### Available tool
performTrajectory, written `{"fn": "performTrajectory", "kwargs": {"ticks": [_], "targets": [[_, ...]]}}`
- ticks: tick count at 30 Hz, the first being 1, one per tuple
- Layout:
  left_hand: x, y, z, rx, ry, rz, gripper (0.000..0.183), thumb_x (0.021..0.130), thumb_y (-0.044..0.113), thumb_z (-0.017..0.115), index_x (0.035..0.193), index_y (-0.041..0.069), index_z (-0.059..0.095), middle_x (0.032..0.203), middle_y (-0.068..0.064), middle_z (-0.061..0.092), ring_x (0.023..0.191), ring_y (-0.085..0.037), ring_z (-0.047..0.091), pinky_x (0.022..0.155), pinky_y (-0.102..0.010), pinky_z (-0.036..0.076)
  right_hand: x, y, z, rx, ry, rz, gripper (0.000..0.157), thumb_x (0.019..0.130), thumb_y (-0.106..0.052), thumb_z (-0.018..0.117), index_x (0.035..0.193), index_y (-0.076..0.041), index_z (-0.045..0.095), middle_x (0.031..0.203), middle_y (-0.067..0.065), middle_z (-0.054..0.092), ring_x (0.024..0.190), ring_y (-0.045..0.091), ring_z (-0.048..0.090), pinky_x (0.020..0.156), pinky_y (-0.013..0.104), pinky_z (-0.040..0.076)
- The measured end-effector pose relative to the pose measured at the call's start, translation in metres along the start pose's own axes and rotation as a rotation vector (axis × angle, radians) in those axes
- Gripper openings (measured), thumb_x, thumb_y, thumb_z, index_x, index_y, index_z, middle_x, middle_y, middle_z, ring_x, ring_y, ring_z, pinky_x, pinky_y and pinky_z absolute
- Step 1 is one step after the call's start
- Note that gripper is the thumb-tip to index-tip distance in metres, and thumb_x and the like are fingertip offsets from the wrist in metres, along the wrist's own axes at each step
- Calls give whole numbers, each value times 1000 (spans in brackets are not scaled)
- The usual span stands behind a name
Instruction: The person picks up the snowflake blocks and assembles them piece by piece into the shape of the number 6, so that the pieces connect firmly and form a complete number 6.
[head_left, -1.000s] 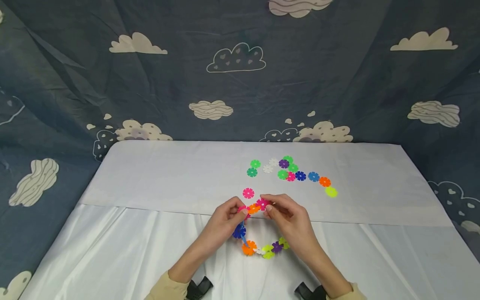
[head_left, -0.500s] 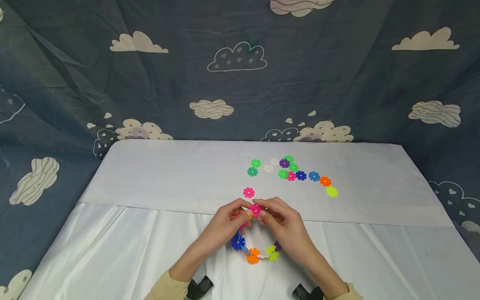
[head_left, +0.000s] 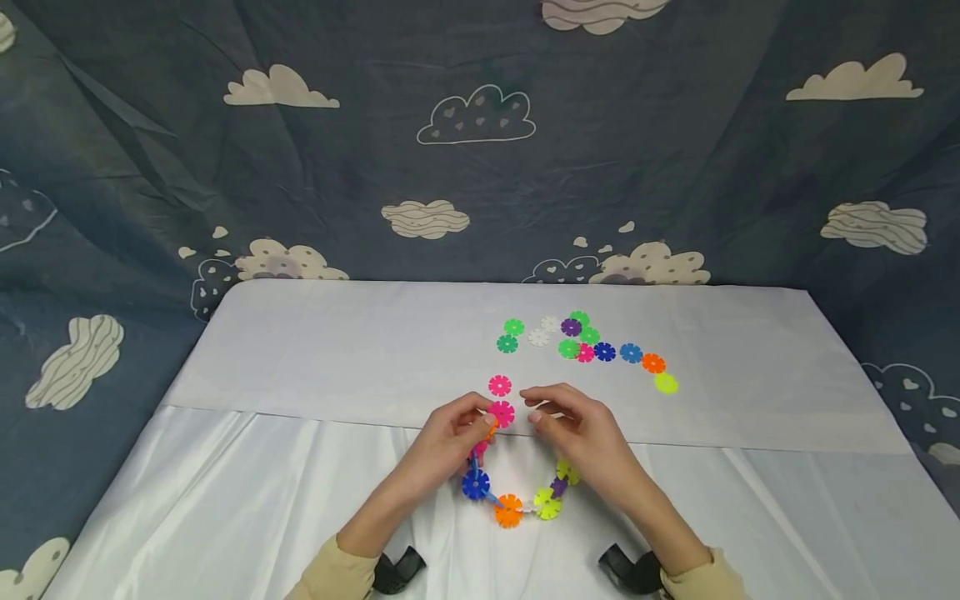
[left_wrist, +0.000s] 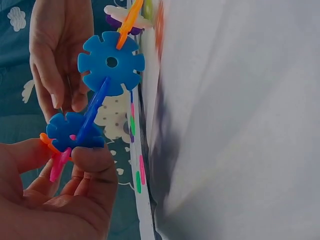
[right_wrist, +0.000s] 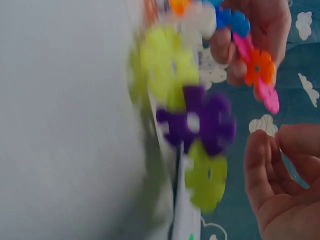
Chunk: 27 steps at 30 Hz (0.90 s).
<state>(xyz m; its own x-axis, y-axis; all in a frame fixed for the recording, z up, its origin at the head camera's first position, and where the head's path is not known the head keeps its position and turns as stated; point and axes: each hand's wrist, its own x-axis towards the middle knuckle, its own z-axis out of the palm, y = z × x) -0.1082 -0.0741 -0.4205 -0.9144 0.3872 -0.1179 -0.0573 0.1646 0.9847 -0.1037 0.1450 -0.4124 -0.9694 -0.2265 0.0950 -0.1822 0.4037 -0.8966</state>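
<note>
My left hand [head_left: 447,442] pinches a curved chain of slotted plastic snowflake discs near one end, between thumb and fingers. Beyond its grip a pink disc [head_left: 502,414] ends the chain, joined to an orange disc [right_wrist: 260,67]. From there the chain loops down through blue discs [left_wrist: 111,62], an orange disc [head_left: 508,511], a white one and a purple disc [right_wrist: 196,122]. A yellow-green disc [right_wrist: 207,180] forms its other end, left of my right hand in the right wrist view. My right hand [head_left: 588,429] holds nothing, fingers loosely bent, apart from the pink end disc.
A single pink disc [head_left: 499,385] lies on the white cloth just beyond my hands. Farther back are two green discs [head_left: 507,343], white discs [head_left: 538,337] and a scattered row ending in a yellow-green disc [head_left: 666,383]. A dark cloud-print curtain [head_left: 480,183] hangs behind the table.
At half a second ago both hands met at the pink end disc. Now my right hand has let go and drawn away to the right, while the left keeps hold of the chain.
</note>
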Motion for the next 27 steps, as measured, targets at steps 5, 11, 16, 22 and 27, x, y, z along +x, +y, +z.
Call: {"fn": "performTrajectory", "kwargs": {"ticks": [5,11,16,22,27], "targets": [[0,1,-1,6,18,-13,14,102,15,52,109,9,62,90,-24,62,52,-21,43,45,-26,39,24,5,-14,-111,-98,-34,29,94,-6,66,122,-12,67,116,0,67,103,15,62,85,30,53],[1,0,-4,-5,31,-33,14,101,14,52,110,7,60,88,-22,61,50,-19,45,45,-27,40,59,11,-21,-199,-260,-53,29,93,-5,67,122,-9,68,114,5,68,102,18,61,90,40,52],[1,0,-5,-23,29,-21,16,101,14,52,111,5,60,86,-18,61,51,-20,46,45,-28,40,84,20,-16,-276,-360,-70,29,93,-7,67,122,-11,68,115,1,67,102,18,59,93,40,50],[2,-1,-5,-22,32,-20,18,101,16,52,113,4,60,84,-16,61,50,-23,45,44,-28,40,103,31,-9,-276,-443,-71,31,94,-5,64,124,-12,67,119,0,65,100,18,55,88,33,49],[1,1,-6,-17,23,-29,15,100,13,52,110,4,60,84,-18,61,52,-19,46,45,-26,40,106,33,-7,-275,-481,-55,34,91,-9,70,125,-14,67,112,-1,63,92,19,53,81,31,49]]}}
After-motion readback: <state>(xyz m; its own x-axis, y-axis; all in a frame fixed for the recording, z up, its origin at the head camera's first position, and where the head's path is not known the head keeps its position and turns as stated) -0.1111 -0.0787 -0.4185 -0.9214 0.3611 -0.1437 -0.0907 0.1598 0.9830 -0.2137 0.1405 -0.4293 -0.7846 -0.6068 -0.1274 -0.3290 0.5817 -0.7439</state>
